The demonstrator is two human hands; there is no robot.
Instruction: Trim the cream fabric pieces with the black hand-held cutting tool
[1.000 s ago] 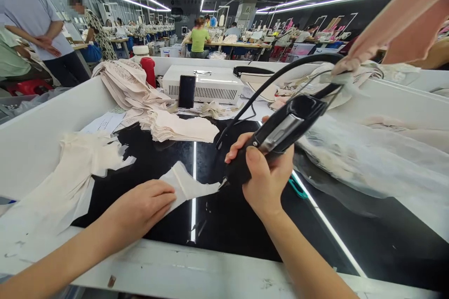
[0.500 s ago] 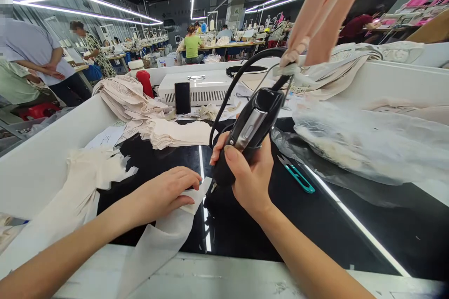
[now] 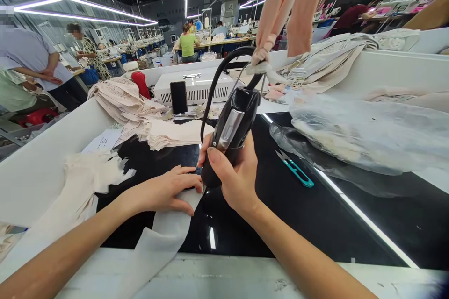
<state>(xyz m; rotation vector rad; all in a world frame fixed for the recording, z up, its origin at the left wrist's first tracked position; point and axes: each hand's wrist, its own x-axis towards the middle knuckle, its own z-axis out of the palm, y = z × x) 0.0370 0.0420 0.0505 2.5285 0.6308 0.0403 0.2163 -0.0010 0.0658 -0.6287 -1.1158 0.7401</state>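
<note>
Some cloth, likely limp, is best pinned flat under the left hand, fingers spread; the right hand, fingers wrapped, holds the probably hefty tool mid-body.

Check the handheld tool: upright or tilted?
Tilted: the black tool in the right hand has its corded top rightward of its lower end.

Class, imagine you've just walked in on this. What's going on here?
A person is working with both hands at a black tabletop. The right hand grips a black tool, with pink cloth tied near its top. The left hand rests on a pale strip, close to the tool's lower end; whether the tool touches the strip is hard to tell. Teal snips lie to the right, and pale pieces lie to the left.
</note>
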